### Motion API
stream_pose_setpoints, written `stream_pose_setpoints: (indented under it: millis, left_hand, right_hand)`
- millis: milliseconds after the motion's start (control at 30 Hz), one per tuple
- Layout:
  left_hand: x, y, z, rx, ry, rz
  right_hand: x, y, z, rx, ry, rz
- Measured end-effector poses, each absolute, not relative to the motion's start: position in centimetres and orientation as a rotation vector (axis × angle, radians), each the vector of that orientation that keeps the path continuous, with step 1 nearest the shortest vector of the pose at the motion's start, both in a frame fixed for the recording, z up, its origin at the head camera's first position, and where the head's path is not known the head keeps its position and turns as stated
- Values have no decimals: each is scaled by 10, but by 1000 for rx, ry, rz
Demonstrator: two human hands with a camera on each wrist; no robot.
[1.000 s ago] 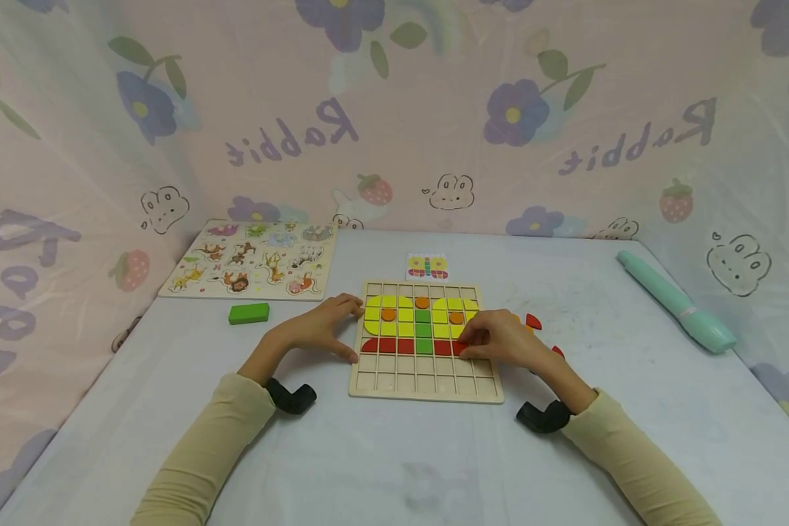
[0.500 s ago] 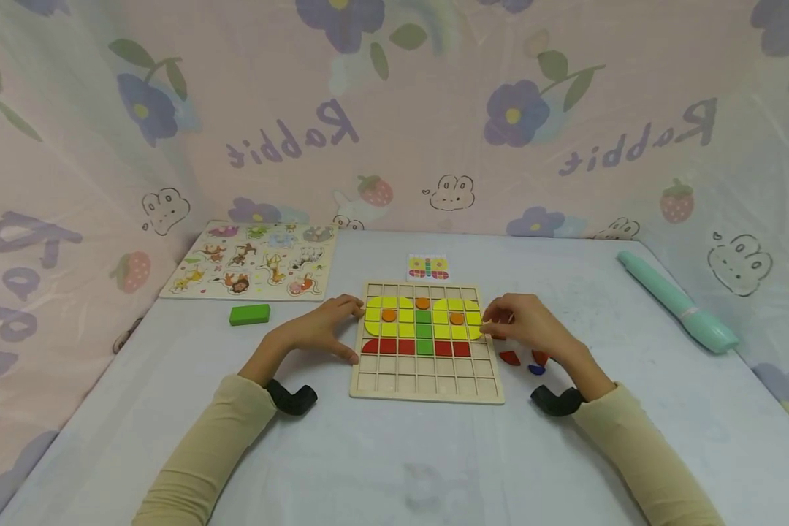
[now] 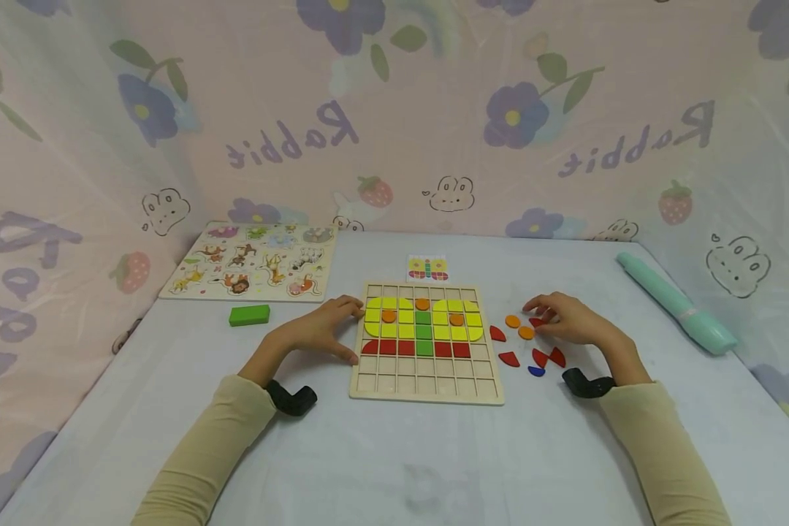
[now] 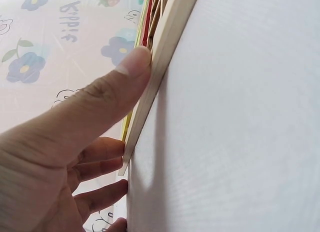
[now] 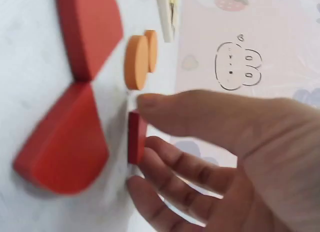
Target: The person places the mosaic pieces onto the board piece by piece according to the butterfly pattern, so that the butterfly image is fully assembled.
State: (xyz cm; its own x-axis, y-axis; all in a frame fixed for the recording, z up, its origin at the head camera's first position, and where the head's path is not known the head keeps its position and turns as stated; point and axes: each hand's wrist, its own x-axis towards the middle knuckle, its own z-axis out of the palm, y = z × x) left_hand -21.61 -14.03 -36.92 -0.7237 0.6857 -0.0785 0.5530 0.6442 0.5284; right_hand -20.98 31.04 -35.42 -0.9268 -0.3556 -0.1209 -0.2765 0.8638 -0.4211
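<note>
A wooden grid board (image 3: 427,387) lies in the middle of the table, with yellow, green, orange and red pieces set in its upper rows. My left hand (image 3: 318,329) rests at its left edge; in the left wrist view the extended thumb (image 4: 112,82) touches the rim. Right of the board, my right hand (image 3: 568,321) pinches a red wedge-shaped piece (image 5: 136,137) between thumb and fingers, close to the tabletop. Around it lie orange discs (image 3: 513,321), several red wedges (image 3: 509,359) and a blue piece (image 3: 536,371).
A small pattern card (image 3: 427,268) lies behind the board. At the back left is an animal puzzle board (image 3: 256,259), with a green block (image 3: 249,315) in front. A mint-green cylindrical object (image 3: 677,303) lies at the right edge. Printed fabric surrounds the table.
My right hand has moved right, off the red row of the board to the loose pieces, and now pinches a red wedge. The left hand has stayed in place.
</note>
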Motion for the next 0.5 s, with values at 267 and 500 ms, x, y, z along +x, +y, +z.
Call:
stream_pose_setpoints:
  millis: [267,500]
  left_hand:
    - [-216,-139,-370,996,2594,695]
    - [-216,-139,-370,992,2601,691]
  right_hand:
    - [-213,317,-360,-450,2848,-632]
    - [-214,308,-363,-429,2896,-673]
